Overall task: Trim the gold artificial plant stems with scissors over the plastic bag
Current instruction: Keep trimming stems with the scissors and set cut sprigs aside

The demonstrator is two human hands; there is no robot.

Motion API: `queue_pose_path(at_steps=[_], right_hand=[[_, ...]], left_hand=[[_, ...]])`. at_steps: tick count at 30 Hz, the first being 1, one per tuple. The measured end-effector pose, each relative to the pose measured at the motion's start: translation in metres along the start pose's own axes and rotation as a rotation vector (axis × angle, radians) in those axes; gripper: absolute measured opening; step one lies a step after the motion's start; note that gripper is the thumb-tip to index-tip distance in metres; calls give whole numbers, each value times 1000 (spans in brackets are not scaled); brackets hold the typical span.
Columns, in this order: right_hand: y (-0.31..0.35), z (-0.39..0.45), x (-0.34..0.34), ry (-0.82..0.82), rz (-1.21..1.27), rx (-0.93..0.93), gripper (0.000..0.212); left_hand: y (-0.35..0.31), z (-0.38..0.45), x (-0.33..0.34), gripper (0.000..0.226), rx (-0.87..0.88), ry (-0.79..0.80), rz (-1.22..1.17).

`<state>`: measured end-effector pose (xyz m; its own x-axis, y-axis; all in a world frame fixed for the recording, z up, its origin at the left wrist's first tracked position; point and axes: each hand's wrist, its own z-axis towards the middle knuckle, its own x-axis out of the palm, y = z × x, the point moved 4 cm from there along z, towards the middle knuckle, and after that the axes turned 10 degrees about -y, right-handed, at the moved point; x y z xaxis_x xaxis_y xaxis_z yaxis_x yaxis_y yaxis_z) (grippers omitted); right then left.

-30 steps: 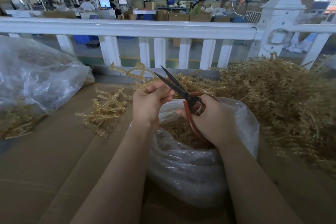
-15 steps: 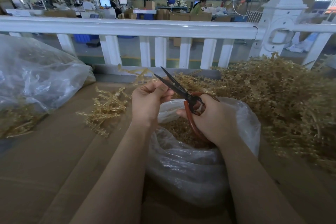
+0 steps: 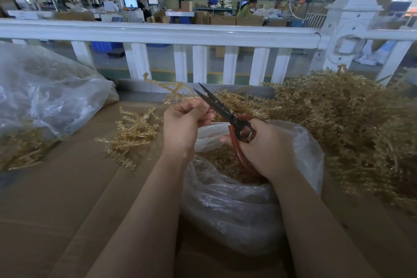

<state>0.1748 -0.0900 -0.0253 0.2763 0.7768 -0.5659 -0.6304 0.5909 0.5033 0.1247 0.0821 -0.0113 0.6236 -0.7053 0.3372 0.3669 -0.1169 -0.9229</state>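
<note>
Gold stem (image 3: 168, 89) now lower, leftward.

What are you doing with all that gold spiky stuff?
A person is trimming gold artificial plant stems. The left hand pinches one gold stem, and the right hand grips red-handled scissors with the blades open right beside it. Both hands are over an open plastic bag that already holds gold bits. A big pile of stems lies to the right, a small bunch lies to the left on the cardboard, and another bag sits at far left.
</note>
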Motion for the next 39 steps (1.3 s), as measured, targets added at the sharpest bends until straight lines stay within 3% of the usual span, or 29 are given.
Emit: queue_pose_path(at_steps=[3,12,30,39], right_hand=[[-1,1,1,34,-11,10,69],[0,1,-2,25,-76,-8,68],[0,0,1,22,27,18,73],[0,-1,0,23,37,38,58]], left_hand=[[1,2,-1,25,17,-1,53],[-4,-3,5,24,137,111,183],[-4,-5,7,21,150,174,173],[-5,-9,10,19,125,218,212]])
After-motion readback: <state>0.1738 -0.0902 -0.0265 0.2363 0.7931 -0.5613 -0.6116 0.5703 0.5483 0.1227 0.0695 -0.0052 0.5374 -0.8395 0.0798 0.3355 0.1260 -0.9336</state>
